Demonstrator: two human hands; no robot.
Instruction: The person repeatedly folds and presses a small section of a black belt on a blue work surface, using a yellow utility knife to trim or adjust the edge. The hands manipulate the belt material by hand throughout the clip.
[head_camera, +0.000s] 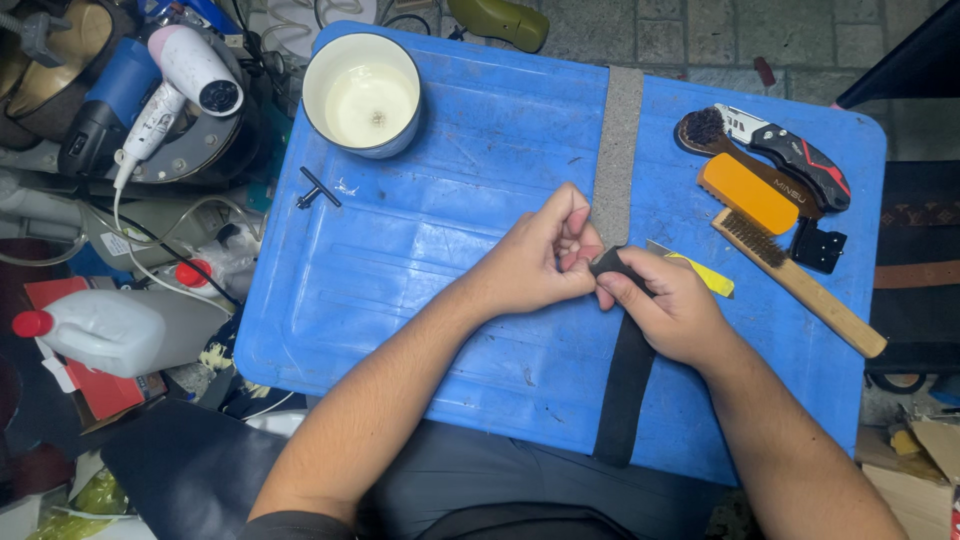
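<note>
A long strap lies down the middle of a blue plastic board (440, 260); its far part is grey (617, 150) and its near part is black (622, 390), hanging over the front edge. My left hand (535, 260) pinches the strap where grey meets black. My right hand (670, 305) grips the black part just beside it, fingers curled around it. A yellow-handled blade (700, 272) lies under or behind my right hand; whether the hand holds it I cannot tell.
A white bowl (362, 95) stands at the board's far left, a small black key tool (318, 187) near it. Brushes (790, 265), an orange block (746, 192) and a folding knife (790, 150) lie at the right. A hair dryer (180, 80) and white bottle (120, 328) sit left.
</note>
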